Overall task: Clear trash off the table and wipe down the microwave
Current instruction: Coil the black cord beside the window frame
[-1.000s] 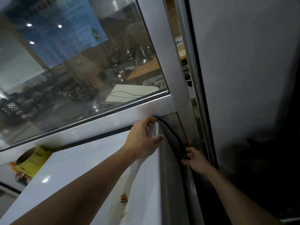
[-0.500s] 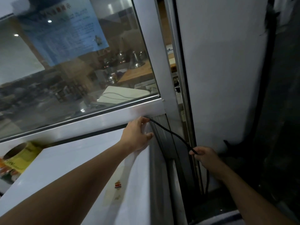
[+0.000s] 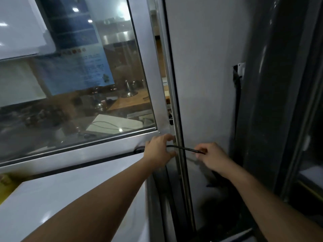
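The white microwave (image 3: 70,198) fills the lower left; only its glossy top shows. A thin black cable (image 3: 185,148) runs from behind its rear right corner across to the right. My left hand (image 3: 159,149) is at that corner, against the window frame, with fingers closed around the cable. My right hand (image 3: 211,154) pinches the cable's other end in front of the white wall panel. Between the two hands the cable is nearly level. No trash or cloth shows.
A glass window (image 3: 78,84) in a silver frame (image 3: 104,151) stands right behind the microwave. A white wall panel (image 3: 206,84) and a dark upright frame (image 3: 262,102) close the right side. A white fitting (image 3: 238,70) with a dark cord hangs on the wall. Something yellow (image 3: 5,186) sits at the left edge.
My right hand has risen from the low gap beside the microwave to the level of my left hand, lifting the cable with it. My left hand has closed on the cable at the corner.
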The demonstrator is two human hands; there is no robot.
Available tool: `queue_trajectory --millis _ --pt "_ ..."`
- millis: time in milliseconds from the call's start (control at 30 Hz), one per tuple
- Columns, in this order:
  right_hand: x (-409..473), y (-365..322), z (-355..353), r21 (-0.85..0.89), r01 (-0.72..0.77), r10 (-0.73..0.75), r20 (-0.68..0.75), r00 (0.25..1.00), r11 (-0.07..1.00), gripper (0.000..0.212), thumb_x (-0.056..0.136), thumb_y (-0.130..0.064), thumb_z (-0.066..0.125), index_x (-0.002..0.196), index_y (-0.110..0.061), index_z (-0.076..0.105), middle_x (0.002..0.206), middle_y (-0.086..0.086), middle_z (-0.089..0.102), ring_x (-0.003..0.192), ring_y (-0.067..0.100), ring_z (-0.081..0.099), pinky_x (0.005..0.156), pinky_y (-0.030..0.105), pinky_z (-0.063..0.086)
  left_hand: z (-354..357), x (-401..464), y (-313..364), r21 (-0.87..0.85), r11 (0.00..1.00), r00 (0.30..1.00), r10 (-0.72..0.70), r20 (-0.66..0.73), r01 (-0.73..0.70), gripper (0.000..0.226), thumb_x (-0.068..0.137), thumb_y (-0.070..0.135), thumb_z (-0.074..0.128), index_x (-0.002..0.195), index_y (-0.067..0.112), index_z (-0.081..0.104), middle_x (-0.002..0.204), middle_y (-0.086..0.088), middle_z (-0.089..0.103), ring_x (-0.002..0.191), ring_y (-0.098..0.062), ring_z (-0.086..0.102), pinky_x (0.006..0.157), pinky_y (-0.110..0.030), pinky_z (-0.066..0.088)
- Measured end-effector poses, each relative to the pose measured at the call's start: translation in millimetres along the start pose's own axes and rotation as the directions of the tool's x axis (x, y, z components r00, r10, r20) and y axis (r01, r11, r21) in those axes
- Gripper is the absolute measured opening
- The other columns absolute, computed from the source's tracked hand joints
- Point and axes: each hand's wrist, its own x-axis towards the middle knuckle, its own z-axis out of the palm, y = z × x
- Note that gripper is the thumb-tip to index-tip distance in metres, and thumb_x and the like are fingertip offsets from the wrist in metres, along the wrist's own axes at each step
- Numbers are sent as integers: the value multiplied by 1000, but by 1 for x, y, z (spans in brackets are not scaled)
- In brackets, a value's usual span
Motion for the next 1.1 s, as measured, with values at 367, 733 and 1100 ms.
queue_trajectory --millis 367,733,1100 --pt "-2 -55 -16 -86 112 -112 9 994 990 18 83 -3 61 89 -17 71 81 -7 64 79 8 57 72 19 40 -26 0 10 -267 963 992 -56 -112 24 5 79 26 70 77 23 68 78 3 68 77 -14 62 69 -27 48" --pt "-38 -49 27 316 -91 85 33 996 944 26 84 -6 64 99 -27 58 101 3 65 97 14 60 86 22 42 -69 -26 -29 -660 750 954 -227 -195 43 12 81 19 71 72 20 63 69 3 64 68 -12 59 67 -26 48" --pt "-83 -92 16 198 -161 210 -254 944 967 17 97 -6 40 84 -8 51 84 14 59 77 24 55 70 36 48 -96 -37 -59 -680 732 956 -167 -243 -44 26 83 15 68 66 30 57 69 13 61 66 -1 56 61 -10 40"
